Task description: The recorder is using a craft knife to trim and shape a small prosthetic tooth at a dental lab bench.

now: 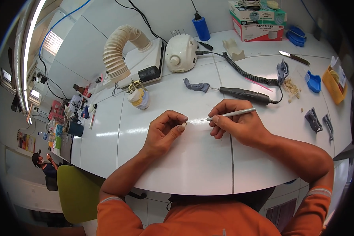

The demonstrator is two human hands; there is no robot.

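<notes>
My left hand (164, 129) is closed in a pinch on a small cream-coloured piece, tooth-like in look (183, 124), held between thumb and fingertips. A slim silver pen-shaped hand tool (236, 113) lies in my right hand (240, 122), gripped like a pencil, its tip pointing left toward the small piece but apart from it. Both hands are over the white table (177, 169). Beyond my right hand lies a black handpiece (246, 94) on a coiled cord, its tip beside a grey dental model part (196, 85).
A dental cast on an articulator (138, 96) stands left of centre, below a flexible suction hose (118, 53). Behind it sits a white control unit (181, 53). At right are cream crumbs (291, 87), a knife (294, 57), grey model parts (313, 120) and a yellow box (334, 84).
</notes>
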